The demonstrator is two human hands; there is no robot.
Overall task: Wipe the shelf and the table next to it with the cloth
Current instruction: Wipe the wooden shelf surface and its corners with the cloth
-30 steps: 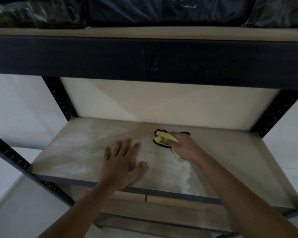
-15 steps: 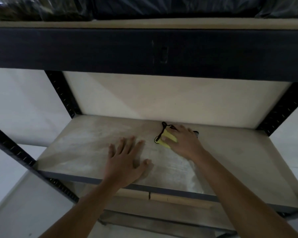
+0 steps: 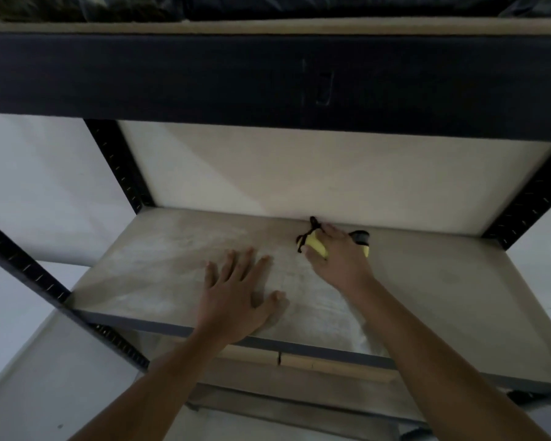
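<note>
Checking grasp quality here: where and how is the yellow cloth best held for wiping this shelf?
Hold the yellow cloth bunched under the palm from above and the front, as the right hand does: it lies flat on the shelf board near the back wall, so only the front is open.

Left hand [image 3: 236,294] flat, fingers spread, near shelf [image 3: 159,268] front edge; right hand [image 3: 339,261] clenched around cloth [image 3: 318,248] near back edge

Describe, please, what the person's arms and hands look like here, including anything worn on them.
Both arms are bare from where they enter the head view up to the hands: no sleeves or cuffs show. The left hand and right hand wear no gloves, and no watch, bracelet or ring can be made out, though the dim light hides fine detail. No markings are visible.
</note>
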